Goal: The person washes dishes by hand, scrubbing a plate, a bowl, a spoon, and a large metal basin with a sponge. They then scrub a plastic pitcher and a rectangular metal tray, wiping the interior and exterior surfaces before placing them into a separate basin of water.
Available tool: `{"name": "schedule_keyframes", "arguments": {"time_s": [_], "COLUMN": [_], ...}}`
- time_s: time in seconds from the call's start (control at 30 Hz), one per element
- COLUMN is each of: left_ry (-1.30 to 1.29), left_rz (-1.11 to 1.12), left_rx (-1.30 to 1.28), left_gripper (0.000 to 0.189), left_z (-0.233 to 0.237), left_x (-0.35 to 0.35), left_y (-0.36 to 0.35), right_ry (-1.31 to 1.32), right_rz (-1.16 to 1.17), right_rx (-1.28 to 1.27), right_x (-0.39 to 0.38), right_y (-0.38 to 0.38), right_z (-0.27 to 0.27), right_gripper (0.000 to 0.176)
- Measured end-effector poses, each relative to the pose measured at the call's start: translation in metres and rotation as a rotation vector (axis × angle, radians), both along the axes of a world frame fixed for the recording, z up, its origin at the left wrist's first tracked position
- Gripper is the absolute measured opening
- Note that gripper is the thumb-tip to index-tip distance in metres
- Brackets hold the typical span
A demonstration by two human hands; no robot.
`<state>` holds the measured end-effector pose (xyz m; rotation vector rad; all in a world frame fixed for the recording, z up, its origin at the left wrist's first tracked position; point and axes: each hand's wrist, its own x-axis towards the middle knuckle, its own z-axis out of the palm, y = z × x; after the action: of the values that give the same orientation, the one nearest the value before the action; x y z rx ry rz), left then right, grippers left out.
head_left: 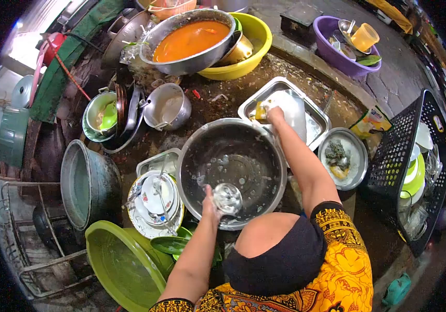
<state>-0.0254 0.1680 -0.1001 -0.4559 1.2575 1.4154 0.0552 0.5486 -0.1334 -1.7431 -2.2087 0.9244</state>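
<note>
My left hand [210,204] grips a small clear glass bowl [227,198], wet and foamy, above the near side of a large metal basin [197,148]. A little sudsy water lies in the basin. Beyond its far right rim, my right hand [274,115] is closed on a yellow sponge [260,110] over a rectangular metal tray [317,120]. White foam and something pale lie in that tray. Left of the basin, plates [139,216] are stacked with spoons on top. A metal bowl [355,174] holding a dark scouring pad stands to the right.
A black crate [389,171] with dishes stands at right. Behind are a pot of orange liquid [194,41], a yellow tub [257,65] and a purple basin [332,54]. Pots [173,106] stand at left, near a grey tub [95,179] and a green tub [98,260].
</note>
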Motion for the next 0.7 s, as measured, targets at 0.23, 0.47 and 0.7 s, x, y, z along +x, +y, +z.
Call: {"name": "schedule_keyframes", "arguments": {"time_s": [0.23,0.47,0.7], "left_ry": [0.677,1.159,1.540], "left_rz": [-0.309,-0.569,-0.615], "left_rx": [-0.362,-0.460,-0.417], "left_gripper": [0.037,0.019,0.018], "left_z": [-0.020,-0.036,0.006], "left_x": [-0.006,-0.017,-0.012], "left_y": [-0.010,-0.016,-0.025], "right_ry": [-0.355,0.058,0.435], "right_rz": [0.347,0.000,-0.242], "right_rx": [0.109,-0.059,0.297], "right_x": [-0.015,-0.007,0.022], "right_y": [0.006,-0.006,-0.027], "right_z": [-0.069,-0.043,0.032], "right_gripper": [0.023,0.034,0.046]}}
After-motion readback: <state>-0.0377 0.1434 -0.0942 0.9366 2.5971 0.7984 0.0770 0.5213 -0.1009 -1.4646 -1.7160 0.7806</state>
